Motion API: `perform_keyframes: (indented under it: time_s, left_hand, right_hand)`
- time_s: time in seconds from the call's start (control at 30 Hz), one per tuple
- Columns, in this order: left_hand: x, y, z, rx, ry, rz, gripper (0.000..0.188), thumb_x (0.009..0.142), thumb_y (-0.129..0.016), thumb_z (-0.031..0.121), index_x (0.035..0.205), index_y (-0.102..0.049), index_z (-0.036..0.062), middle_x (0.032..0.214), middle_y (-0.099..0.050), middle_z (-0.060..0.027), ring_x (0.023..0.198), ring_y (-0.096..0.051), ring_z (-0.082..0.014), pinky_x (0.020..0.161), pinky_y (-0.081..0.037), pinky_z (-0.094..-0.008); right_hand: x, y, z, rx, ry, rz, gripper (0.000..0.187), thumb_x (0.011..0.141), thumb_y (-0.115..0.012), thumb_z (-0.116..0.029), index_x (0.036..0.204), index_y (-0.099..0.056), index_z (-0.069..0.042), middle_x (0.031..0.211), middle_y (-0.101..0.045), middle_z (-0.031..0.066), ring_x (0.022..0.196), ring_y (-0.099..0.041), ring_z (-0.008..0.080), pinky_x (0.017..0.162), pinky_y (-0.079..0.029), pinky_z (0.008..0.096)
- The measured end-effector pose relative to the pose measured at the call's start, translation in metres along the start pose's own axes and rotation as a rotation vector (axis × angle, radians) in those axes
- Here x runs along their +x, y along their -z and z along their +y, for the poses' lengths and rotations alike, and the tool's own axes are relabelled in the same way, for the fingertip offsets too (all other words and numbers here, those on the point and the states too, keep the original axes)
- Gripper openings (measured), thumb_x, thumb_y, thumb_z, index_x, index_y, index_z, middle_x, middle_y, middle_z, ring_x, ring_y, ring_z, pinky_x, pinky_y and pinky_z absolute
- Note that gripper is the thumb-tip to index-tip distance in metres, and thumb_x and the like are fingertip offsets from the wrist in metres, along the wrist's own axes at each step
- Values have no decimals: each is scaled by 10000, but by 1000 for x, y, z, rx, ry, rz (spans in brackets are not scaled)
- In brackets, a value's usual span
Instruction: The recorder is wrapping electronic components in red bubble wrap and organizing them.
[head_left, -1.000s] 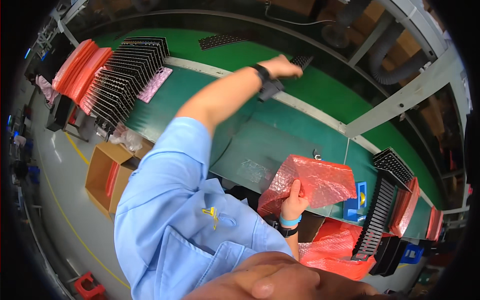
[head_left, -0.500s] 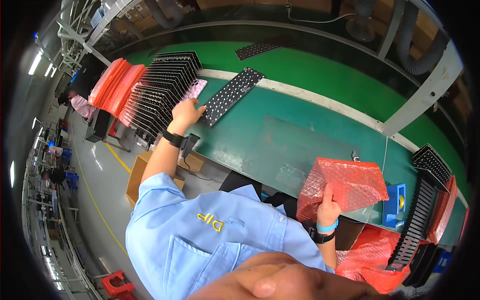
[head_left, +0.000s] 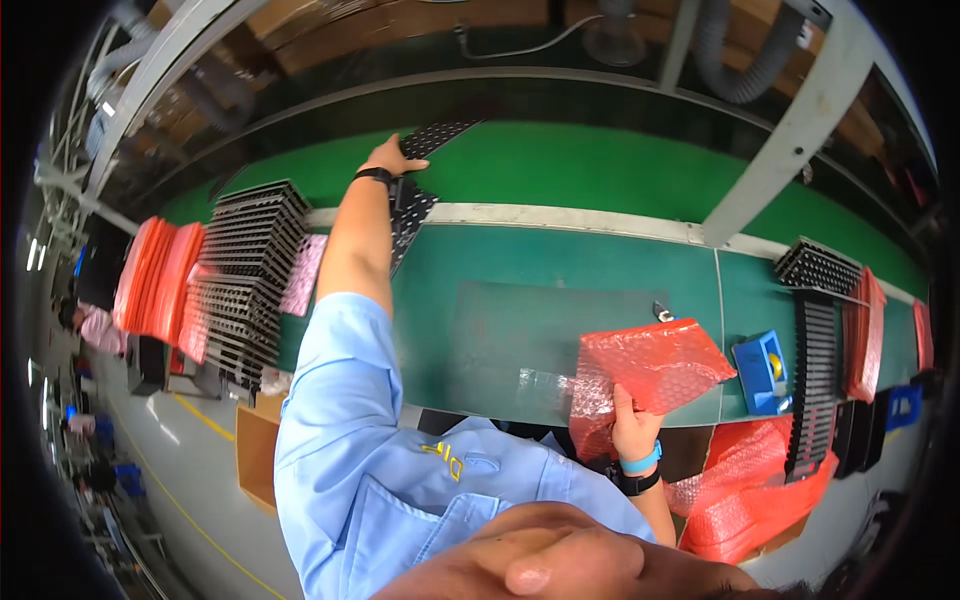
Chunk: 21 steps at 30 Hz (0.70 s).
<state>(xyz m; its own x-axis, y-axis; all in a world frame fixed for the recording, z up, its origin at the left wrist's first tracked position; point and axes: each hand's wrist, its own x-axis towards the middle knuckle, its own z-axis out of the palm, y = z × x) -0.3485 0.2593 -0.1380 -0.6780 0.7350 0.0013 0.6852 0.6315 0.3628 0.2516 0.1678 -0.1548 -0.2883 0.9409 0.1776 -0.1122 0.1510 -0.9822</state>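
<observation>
My left hand is stretched far over the green conveyor, its thumb and fingers around the near end of a black panel with white dots. A second dotted black panel lies partly under my left wrist, over the bench edge. In front of my body, my right hand is closed on a red bubble-wrap bag, thumb on top. The bag rests over the near part of the bench; its lower end hangs by the edge.
Stacked black panels stand in a rack at left, beside red bubble-wrap bags and a pink sheet. A blue tape dispenser, a black slotted rack and loose red bubble wrap are at right. A grey frame post rises behind.
My left hand has left the panel on the bench and reached farther out to the one on the conveyor. My right hand keeps hold of the bag. The view has turned right.
</observation>
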Motion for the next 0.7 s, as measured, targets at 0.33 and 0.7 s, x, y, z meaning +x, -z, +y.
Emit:
perform_keyframes:
  time_s: [0.33,0.7]
  left_hand:
    - [-95,77,93,-759,84,-478,710,944,-441,590,1426,-393,70,1264,-595,-194,1142,-601,-341,873,-549,-438]
    - [-413,22,84,-1226,-337,-518,440,1027,-397,238,1389,-396,-11,1289,-566,-181,1156,-586,-298,973,-483,-412]
  right_hand:
    - [16,3,-32,33,-267,-89,169,964,-568,-104,1060,-622,24,940,-625,-1,856,-531,76,780,-444,244]
    - [26,-13,-29,52,-72,-58,181,985,-527,-117,982,-624,36,760,-555,-28,744,-470,49,644,-413,235]
